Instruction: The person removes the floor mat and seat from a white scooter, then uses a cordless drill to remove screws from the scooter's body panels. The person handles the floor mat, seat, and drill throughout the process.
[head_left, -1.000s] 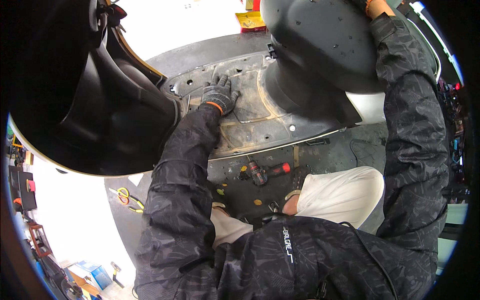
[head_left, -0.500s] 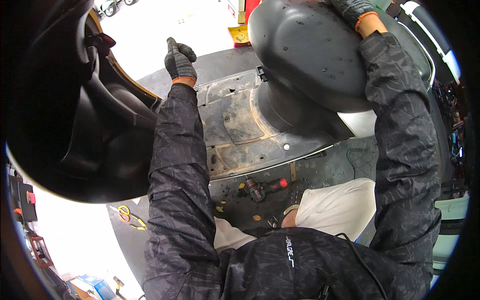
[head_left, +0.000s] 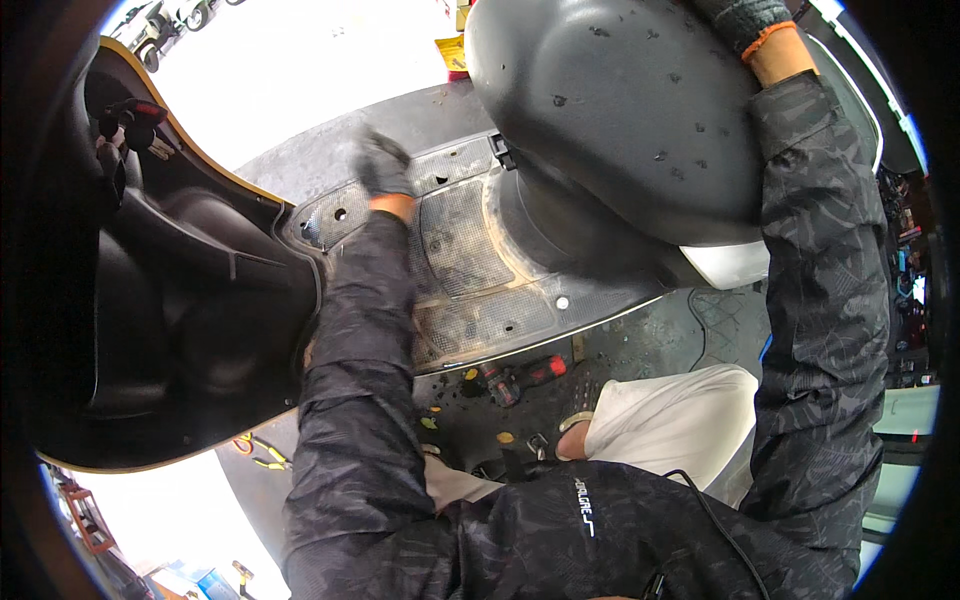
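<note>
Far left, the black scooter front panel (head_left: 200, 300). Next, my gloved left hand (head_left: 381, 168), motion-blurred, near the far side of the dusty footboard (head_left: 465, 245); can't tell if open or closed. Drill (head_left: 504, 388) on floor. Right: black seat (head_left: 610, 110), my right hand (head_left: 746, 22) at its far edge, fingers cut off, grip unclear.

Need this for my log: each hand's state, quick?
Left hand: blurred, open or closed can't be told.
Right hand: at the black seat, partly cut off; can't tell.

We list: black patterned jacket (head_left: 500, 545), white lettering (head_left: 583, 507), lower centre; hands (head_left: 745, 20) in dark orange-cuffed gloves (head_left: 383, 165); off-white trousers (head_left: 670, 415).
</note>
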